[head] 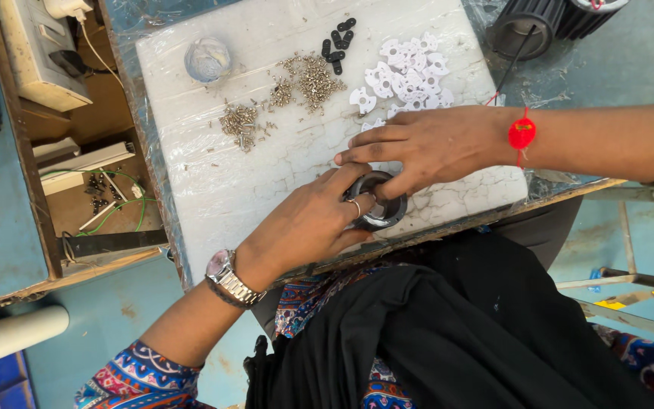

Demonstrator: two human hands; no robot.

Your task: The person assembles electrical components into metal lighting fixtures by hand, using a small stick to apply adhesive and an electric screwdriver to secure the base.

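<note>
A round black housing with a shiny inner ring (384,209) rests near the front edge of a white, plastic-wrapped board (213,174). My left hand (308,223), with a ring and a metal wristwatch, grips the housing from the left. My right hand (418,144), with a red thread on the wrist, reaches in from the right, its fingers curled on the housing's top rim. Much of the housing is hidden under both hands.
On the board lie piles of small metal screws (304,79), white flat plastic pieces (410,72), a few black parts (338,42) and a small clear cup (207,59). Black finned housings (539,23) stand at the back right. A wooden tray (92,189) holds tools at left.
</note>
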